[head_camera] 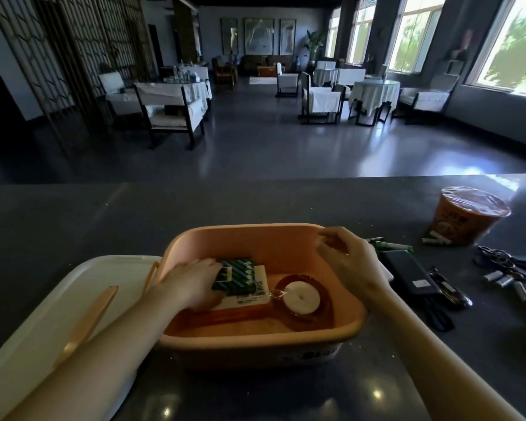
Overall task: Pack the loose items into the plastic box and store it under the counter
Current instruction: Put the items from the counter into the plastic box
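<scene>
Left hand: reaches down into the box, fingers spread over the top of a green-striped packet and thumb curled against its near edge, gripping it.
Right hand: held over the box's far right corner, just above the rim, with fingers curled toward the thumb; whether they pinch anything cannot be told.
Plastic box: peach-coloured and open-topped, standing on the dark counter directly in front of the person.
Inside the box: the striped packet lies on a white carton printed with a square code. Just to the right, a tape roll with a brownish ring and white core lies flat on the box floor.
Left of the box: a white tray touches the box's left side, a peach strip lying across it. The left forearm crosses the tray's near corner.
Right of the box: a black slab-shaped device lies just beside the wall under the right wrist, with green pens beyond it and a black cable at its near end.
Far right: an orange sealed cup stands upright. A bunch of keys and several loose batteries are scattered nearer the counter's edge.
Beyond the counter: a dim dining room with cloth-covered tables, dark-framed chairs and bright windows along the right wall.
</scene>
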Motion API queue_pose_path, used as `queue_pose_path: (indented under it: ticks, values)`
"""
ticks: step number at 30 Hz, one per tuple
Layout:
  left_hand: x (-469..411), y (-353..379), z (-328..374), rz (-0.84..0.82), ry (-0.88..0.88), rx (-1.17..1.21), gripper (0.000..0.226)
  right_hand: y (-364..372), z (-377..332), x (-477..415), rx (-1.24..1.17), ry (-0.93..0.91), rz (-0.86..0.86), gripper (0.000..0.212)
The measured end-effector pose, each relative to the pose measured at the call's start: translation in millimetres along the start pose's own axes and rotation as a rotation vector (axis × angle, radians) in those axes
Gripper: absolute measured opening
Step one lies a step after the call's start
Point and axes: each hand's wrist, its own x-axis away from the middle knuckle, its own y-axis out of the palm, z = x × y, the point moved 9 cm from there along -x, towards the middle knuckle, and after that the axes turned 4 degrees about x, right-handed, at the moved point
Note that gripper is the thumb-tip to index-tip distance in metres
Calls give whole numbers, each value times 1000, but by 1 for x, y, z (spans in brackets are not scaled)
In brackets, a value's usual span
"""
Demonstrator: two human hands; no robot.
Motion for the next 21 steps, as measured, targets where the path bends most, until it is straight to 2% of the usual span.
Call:
queue_pose_path:
  ticks: [4,8,13,17,21]
  values:
    - [-3,-23,27,106,55,56,56,-6,0,-1,-22,-23,-2,25]
    - [-13,-49,85,222,156,150,60,-28,17,-8,-11,-8,4,37]
    - [-28,-46,168,211,240,326,69,-82,77,-26,32,94,39,41]
    - [-46,-27,202,158,148,338,76,-145,145,-37,15,182,123,42]
    - [-64,-16,213,156,-63,270,77,-206,201,-55,99,208,194,49]
